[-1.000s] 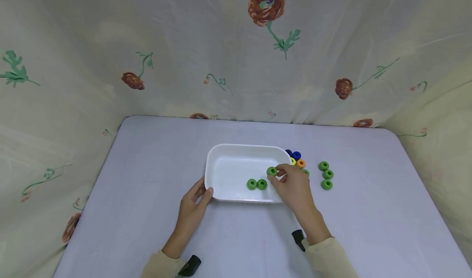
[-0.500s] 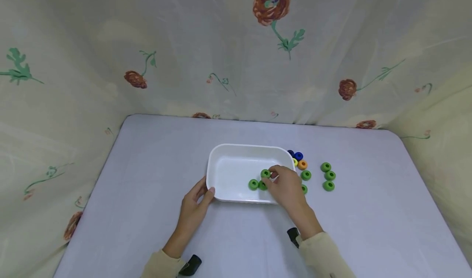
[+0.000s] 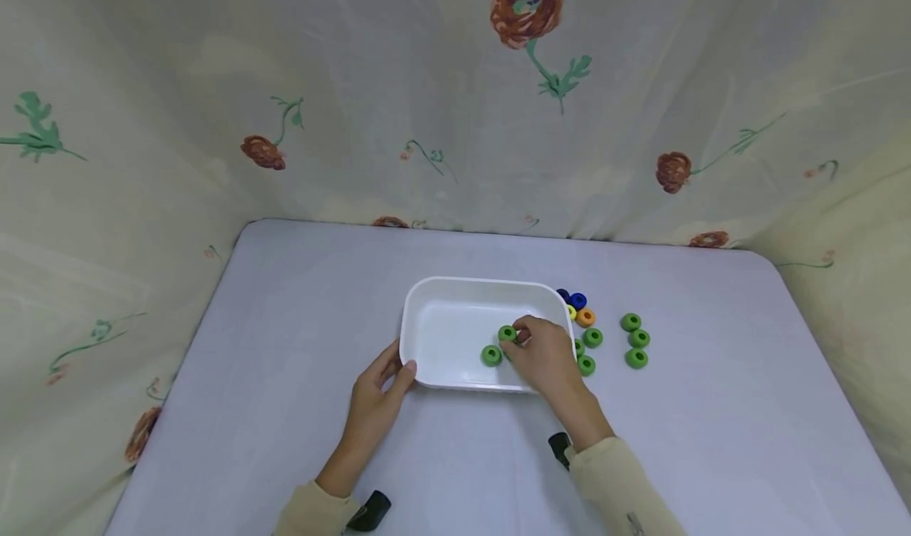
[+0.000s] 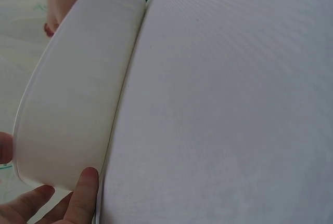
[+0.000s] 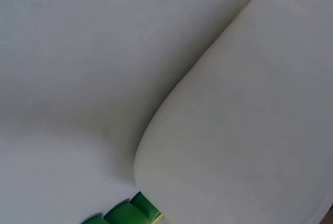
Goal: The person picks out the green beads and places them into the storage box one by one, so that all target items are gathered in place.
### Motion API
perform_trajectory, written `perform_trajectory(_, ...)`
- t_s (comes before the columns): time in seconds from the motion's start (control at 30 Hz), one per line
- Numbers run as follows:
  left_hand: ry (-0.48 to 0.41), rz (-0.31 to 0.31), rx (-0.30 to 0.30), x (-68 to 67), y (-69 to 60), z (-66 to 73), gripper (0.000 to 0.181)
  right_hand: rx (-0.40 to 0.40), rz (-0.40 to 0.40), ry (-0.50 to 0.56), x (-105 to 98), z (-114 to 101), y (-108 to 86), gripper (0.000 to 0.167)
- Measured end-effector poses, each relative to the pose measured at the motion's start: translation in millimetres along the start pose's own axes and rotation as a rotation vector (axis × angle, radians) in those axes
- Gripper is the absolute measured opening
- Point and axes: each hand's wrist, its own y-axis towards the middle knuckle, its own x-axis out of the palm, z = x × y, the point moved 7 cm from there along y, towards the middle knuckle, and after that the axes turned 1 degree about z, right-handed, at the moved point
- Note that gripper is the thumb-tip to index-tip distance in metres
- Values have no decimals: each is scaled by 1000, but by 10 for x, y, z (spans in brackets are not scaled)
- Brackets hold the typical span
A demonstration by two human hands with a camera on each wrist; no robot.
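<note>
My left hand (image 3: 375, 400) holds the left front corner of a white tray (image 3: 444, 326), thumb at the rim. In the left wrist view its fingers (image 4: 83, 195) press the tray's outer wall (image 4: 78, 89). Over the tray, my right hand (image 3: 548, 358) pinches a green bead (image 3: 507, 334) with a hole in it, between thumb and fingertips. Just left of and below it, another green bead (image 3: 491, 355) lies on the tray floor. A further green one beside that is almost hidden by the right hand.
Right of the tray lie several green beads (image 3: 593, 337), an orange bead (image 3: 586, 317), a partly covered yellow bead (image 3: 572, 312) and blue beads (image 3: 578, 301). Farther right are 3 green beads (image 3: 639, 338). A floral curtain (image 3: 455, 109) hangs behind the table (image 3: 320, 283).
My right hand has moved left across the tray with the pinched green bead, baring green beads outside the tray's right side. My left hand stays on the tray; the head view has shifted slightly.
</note>
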Motion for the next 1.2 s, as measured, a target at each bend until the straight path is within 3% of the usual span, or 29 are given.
perform_trajectory(0.33, -7, 2, 5, 3, 2, 8, 55, 4, -10, -7, 28, -53, 43, 34)
perform_trajectory(0.67, -8, 8, 11, -8, 2, 4, 56, 21, -108, -39, 85, -66, 98, 33)
perform_trajectory(1.2, 13, 10, 7, 3, -8, 8, 56, 47, -125, -41, 101, -22, 74, 34)
